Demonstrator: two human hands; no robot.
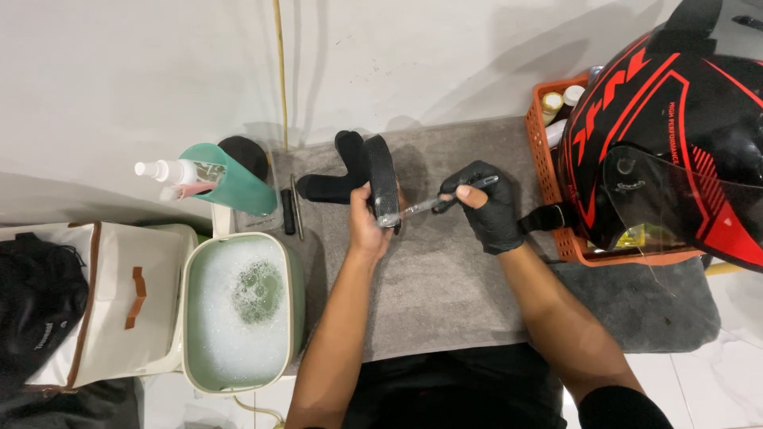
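My bare left hand (367, 224) grips a black curved pad-like part (383, 176) and holds it upright over a grey towel (445, 278). My right hand (486, 208), in a black glove, holds a thin metal tool (433, 204) whose tip touches the lower end of the black part. A second black padded piece (338, 181) lies on the towel just behind my left hand.
A green tub of soapy water (238, 314) stands at the left. Behind it are a teal spray bottle (214, 179) and a pen-like tool (288, 210). A black-and-red helmet (675, 135) rests on an orange basket (548, 171) at the right. A white fabric box (119, 306) is far left.
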